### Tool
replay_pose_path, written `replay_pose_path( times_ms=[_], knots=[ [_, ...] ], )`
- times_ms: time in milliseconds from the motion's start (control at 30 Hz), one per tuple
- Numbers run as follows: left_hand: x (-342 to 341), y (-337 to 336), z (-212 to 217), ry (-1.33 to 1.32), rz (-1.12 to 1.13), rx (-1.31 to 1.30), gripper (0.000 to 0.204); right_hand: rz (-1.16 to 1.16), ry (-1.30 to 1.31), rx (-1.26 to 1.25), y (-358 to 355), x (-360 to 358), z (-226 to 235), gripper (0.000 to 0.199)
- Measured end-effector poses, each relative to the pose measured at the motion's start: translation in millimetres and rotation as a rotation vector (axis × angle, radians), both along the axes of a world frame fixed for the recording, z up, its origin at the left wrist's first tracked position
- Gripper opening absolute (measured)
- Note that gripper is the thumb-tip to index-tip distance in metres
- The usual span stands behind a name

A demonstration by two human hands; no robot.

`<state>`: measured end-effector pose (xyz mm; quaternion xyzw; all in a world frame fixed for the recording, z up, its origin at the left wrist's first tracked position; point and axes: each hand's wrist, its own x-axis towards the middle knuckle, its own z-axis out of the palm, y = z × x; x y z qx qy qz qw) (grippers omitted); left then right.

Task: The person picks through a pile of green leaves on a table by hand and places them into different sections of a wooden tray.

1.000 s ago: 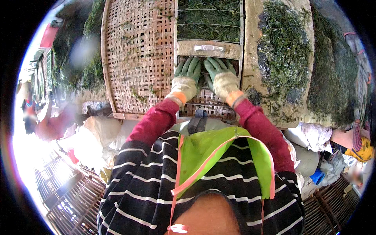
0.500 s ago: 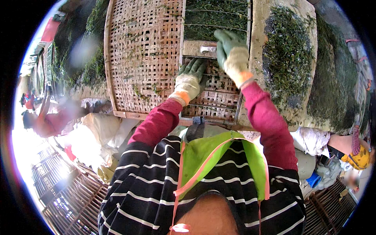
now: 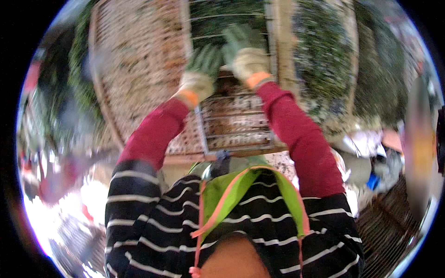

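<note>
Both hands wear green-coated gloves with cream backs and orange cuffs, and the picture is blurred. My left hand [image 3: 199, 69] lies fingers forward at the left edge of a narrow metal frame [image 3: 200, 123] strung with cross wires. My right hand [image 3: 243, 53] is flat beside it, fingers stretched over the dark green seaweed [image 3: 227, 13] in the far part of the frame. What lies under the palms is mostly hidden; the handled board seen earlier cannot be made out. The frame rests on a woven bamboo tray [image 3: 139, 60], whose weave shows through its near part.
Right of the frame, a pale board [image 3: 283, 51] borders a heap of wet seaweed [image 3: 322, 55]. More seaweed [image 3: 79, 69] hangs at the far left. Pale sacks [image 3: 364, 141] and a blue object [image 3: 372, 181] lie at the right near slatted racks [image 3: 389, 208].
Both hands have moved farther forward along the frame, the left now nearly level with the right and close beside it. The whole view has shifted left and blurred.
</note>
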<state>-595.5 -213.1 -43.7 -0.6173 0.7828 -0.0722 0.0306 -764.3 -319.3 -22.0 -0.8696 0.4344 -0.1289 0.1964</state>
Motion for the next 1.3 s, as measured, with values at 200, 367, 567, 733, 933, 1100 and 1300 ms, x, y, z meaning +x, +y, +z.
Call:
replay_pose_path(
  times_ms=[200,367,567,733,933,1100,1300],
  knots=[
    [1.7,4.8,-10.3,0.114,-0.030,-0.118,0.072,0.032,-0.017,-0.318,1.9,3.0,-6.6,0.056],
    [-9.8,-0.6,0.9,0.024,-0.051,-0.079,0.073,-0.010,-0.048,-0.297,0.0,-3.9,-10.3,0.051],
    [-4.7,-5.4,-9.3,0.087,-0.020,-0.101,0.069,0.006,0.023,-0.350,-7.4,-2.9,-11.5,0.054],
    [6.7,6.9,7.4,0.105,-0.073,-0.106,0.067,-0.024,-0.041,-0.416,-4.8,0.5,-8.0,0.050],
    [-3.1,17.3,10.4,-0.025,-0.012,-0.057,0.066,-0.032,-0.087,-0.448,0.1,3.1,-0.8,0.042],
    [-2.7,13.8,-2.1,0.026,-0.008,-0.086,0.069,-0.049,0.034,-0.348,3.2,1.3,-1.2,0.049],
    [-4.7,4.2,-12.4,-0.031,0.001,-0.121,0.074,-0.013,0.043,-0.147,1.1,-10.8,1.0,0.064]
  ],
)
